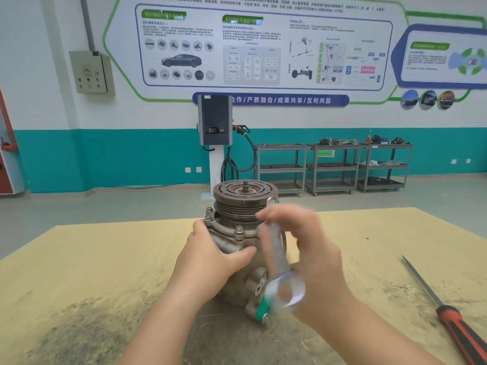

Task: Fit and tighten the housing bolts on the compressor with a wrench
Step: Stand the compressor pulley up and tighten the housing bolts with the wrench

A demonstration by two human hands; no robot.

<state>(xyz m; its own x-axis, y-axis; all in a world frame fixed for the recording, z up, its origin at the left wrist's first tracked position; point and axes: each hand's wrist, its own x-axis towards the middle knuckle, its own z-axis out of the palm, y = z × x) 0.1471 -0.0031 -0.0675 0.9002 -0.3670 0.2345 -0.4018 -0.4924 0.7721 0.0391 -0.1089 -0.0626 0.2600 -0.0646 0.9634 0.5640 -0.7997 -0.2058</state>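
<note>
One compressor point(238, 248) stands upright on the desk point(79, 272), three housing bolts point(239, 231) visible on its flange. The left hand point(210, 256) grips its body; the right hand point(308, 248) holds one wrench point(279, 262) (blurred) beside it.

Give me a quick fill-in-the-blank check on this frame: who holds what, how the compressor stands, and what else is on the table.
1. The left hand steadies the ____ on the table.
2. The right hand holds a blurred metal ____.
3. The compressor stands with its pulley facing ____.
4. On the table's right side lies a tool with a red and black ____.

Missing words: compressor; wrench; up; handle
</note>
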